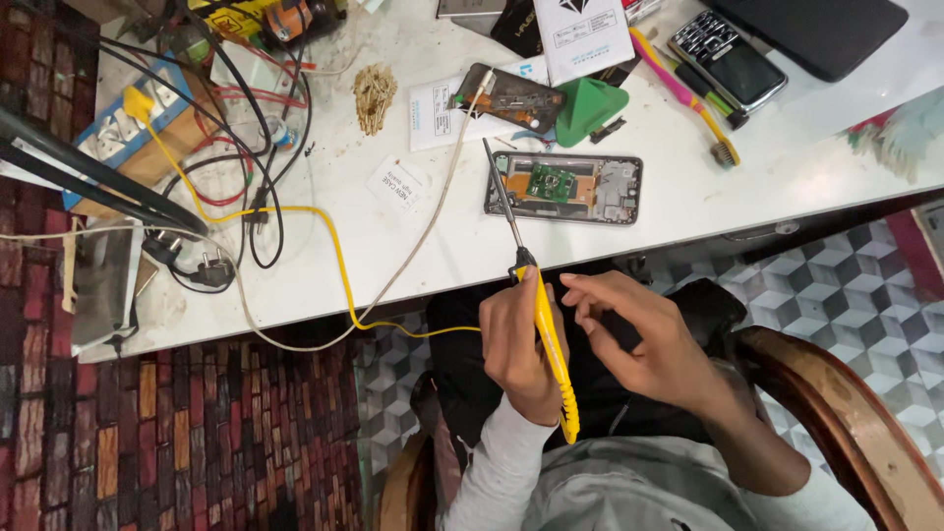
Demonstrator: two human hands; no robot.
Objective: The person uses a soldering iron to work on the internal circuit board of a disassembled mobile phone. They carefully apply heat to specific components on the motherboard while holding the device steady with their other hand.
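Note:
My left hand [516,344] grips the yellow handle of a soldering iron [547,334], whose long metal tip points up toward the table edge. An opened phone [562,187] with its green circuit board exposed lies on the white table [393,226], just right of the tip. My right hand [639,339] hovers beside the handle, its fingers curled and apart, its fingertips close to the iron. It holds nothing that I can see. The iron's yellow cord [324,236] runs left across the table.
A second opened phone [511,98], a green triangular pick [588,108], a pink toothbrush [683,93], a keypad phone [728,59] and a white box [585,34] lie behind. Black and red cables with a power strip [138,128] crowd the left. A wooden chair arm [836,413] curves at right.

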